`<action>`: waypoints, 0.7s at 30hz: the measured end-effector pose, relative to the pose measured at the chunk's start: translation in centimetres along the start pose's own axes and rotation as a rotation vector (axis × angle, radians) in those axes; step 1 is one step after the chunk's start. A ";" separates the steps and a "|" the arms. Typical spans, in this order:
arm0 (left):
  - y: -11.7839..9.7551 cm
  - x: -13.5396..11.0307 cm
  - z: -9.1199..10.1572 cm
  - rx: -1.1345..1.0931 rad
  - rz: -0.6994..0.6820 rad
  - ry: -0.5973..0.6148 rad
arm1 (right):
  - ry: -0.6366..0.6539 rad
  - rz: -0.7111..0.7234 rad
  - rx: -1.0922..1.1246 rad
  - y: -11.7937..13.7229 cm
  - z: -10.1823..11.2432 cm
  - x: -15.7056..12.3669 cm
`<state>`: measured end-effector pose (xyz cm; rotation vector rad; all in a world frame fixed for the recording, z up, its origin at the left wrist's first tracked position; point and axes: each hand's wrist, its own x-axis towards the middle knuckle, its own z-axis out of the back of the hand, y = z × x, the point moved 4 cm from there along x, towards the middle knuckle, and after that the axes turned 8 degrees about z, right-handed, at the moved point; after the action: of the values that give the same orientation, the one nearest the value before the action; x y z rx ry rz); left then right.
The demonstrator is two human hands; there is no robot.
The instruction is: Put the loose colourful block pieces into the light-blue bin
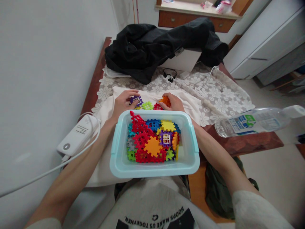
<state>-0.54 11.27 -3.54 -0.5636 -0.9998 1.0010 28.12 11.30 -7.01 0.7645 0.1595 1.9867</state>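
Beyond the near bin, my left hand (pixel 122 102) pinches a purple interlocking building tile (pixel 136 100) with a white window insert. Fingers and thumb of my right hand (pixel 174 103) close around an orange interlocking building tile (pixel 165 101). Between the hands, a lime green tile (pixel 147 105) and a red tile (pixel 157 107) lie on white cloth, partly hidden by the bin's far rim. A light blue plastic bin (pixel 152 172) stands close to my body, between my forearms. Inside it is a pile of mixed tiles, with red lattice pieces (pixel 140 140) and an orange square (pixel 152 146) on top.
A white power strip (pixel 79 135) with a cable lies by the left wall. On the right, a clear water bottle (pixel 259 121) lies on its side at the table edge. Dark clothing (pixel 162 41) covers part of a laptop (pixel 184 60) behind black earphones (pixel 170 75).
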 end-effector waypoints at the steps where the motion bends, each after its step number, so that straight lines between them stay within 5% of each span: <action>1: 0.1 0.1 0.1 -0.050 0.018 -0.067 | 0.001 -0.002 -0.001 0.0 0.0 0.0; 5: -0.2 0.5 0.4 -0.298 0.106 -0.247 | 0.022 -0.009 0.008 -0.1 0.0 0.1; 9: -1.6 1.0 0.9 -0.670 0.191 -0.276 | 0.029 -0.015 0.013 -0.1 0.1 0.2; 14: -3.8 0.5 1.0 -1.059 0.358 -0.044 | 0.030 -0.021 0.023 -0.1 0.1 0.2; 21: -5.5 -1.3 1.1 -0.708 0.343 0.256 | 0.026 -0.016 0.041 -0.1 0.0 0.2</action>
<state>0.60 7.51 0.71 -1.4517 -1.0343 0.8221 28.17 11.54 -6.98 0.7618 0.2216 1.9837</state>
